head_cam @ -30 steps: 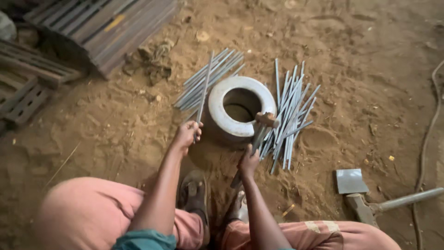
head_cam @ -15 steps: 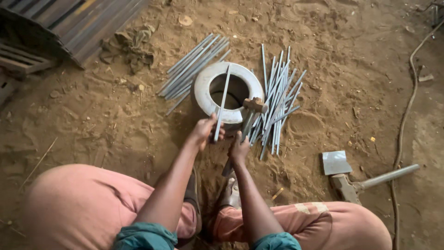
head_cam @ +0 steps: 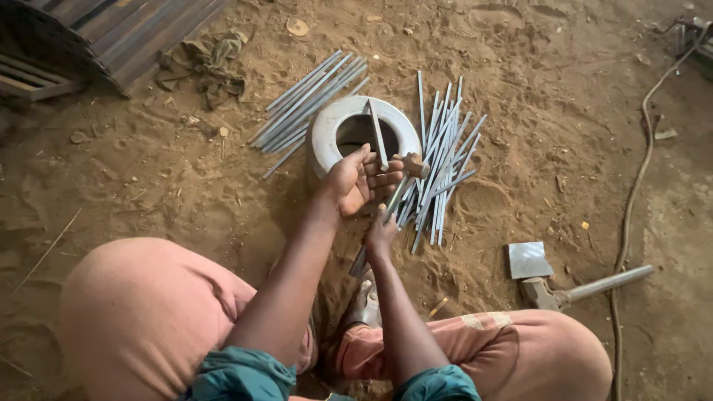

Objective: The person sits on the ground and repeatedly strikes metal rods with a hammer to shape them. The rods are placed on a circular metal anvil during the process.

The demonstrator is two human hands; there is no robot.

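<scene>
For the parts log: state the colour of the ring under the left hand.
Pale grey-white ring, dark hollow centre; head view shows it best.

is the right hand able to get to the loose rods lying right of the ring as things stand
Probably yes: the right hand lies right at the near ends of the rods on open sand, with nothing between them. But it grips a hammer handle, so it isn't free.

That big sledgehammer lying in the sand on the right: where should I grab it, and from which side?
Probably grip the sledgehammer on its long pale handle, a little out from the head. The handle lies flat, pointing right and slightly away, with bare sand around it. Come from above. The square metal plate sits just beyond the head, so stay off that end.
</scene>
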